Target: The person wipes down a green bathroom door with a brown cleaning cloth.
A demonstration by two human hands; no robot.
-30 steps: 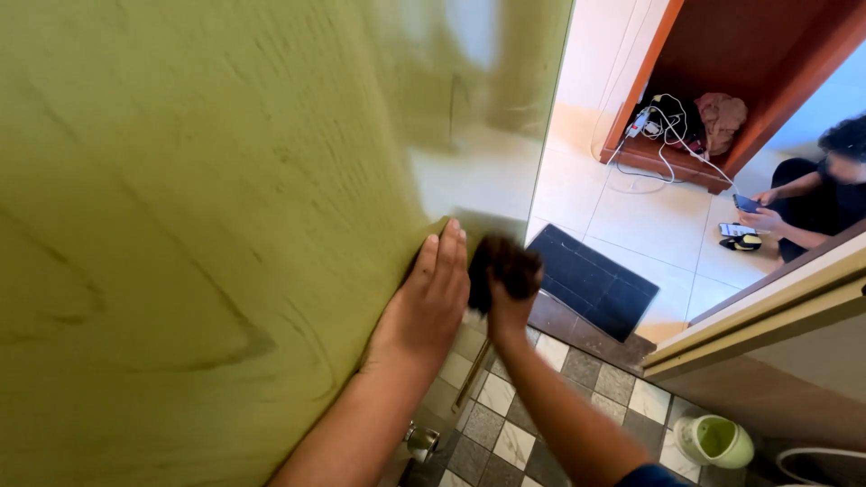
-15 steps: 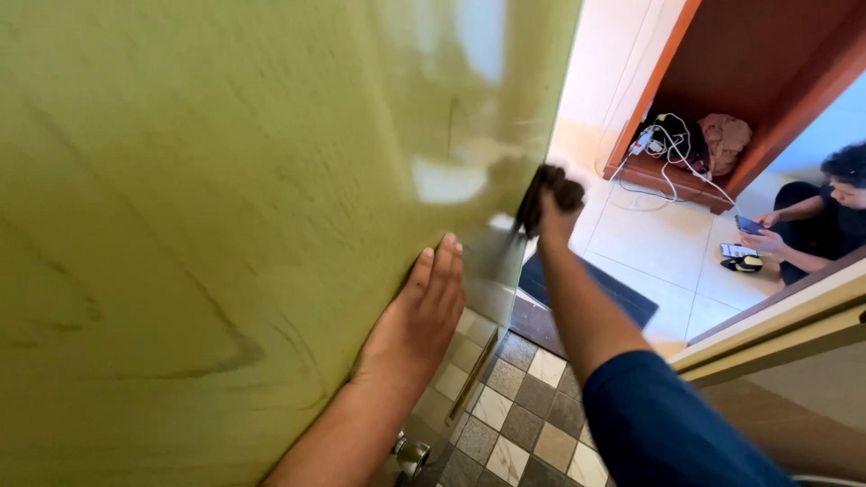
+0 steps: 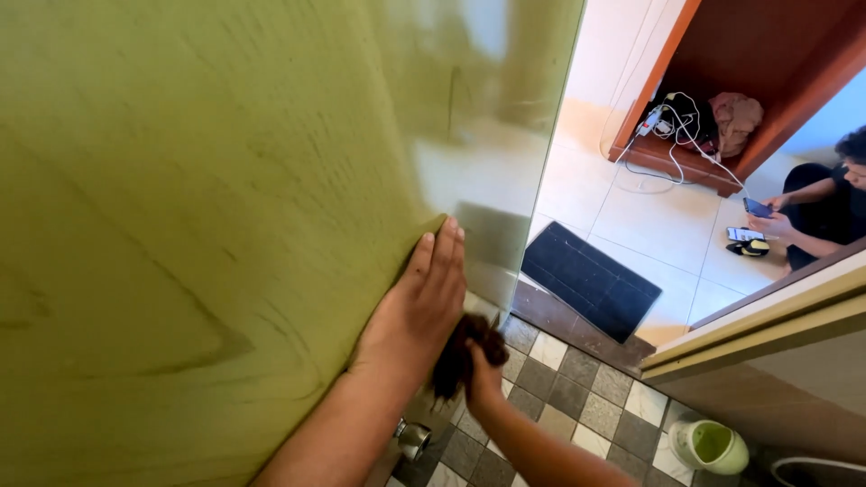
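My left hand [image 3: 420, 302] lies flat, fingers together, against a tall frosted greenish glass panel [image 3: 225, 180] near its lower right edge. My right hand [image 3: 478, 372] is just below and right of it, closed around a dark brown scrubbing pad [image 3: 456, 353] that rests against the glass. Both forearms reach up from the bottom of the view.
Grey and white checkered tiles [image 3: 577, 406] cover the floor below. A dark doormat [image 3: 591, 280] lies past the threshold. A pale green pot [image 3: 713, 446] stands at lower right. A seated person [image 3: 816, 212] holds a phone at far right, near a wooden cabinet [image 3: 722, 99] with cables.
My right hand with the pad has dropped from high on the glass edge to just below my left hand. The left hand stays pressed on the panel.
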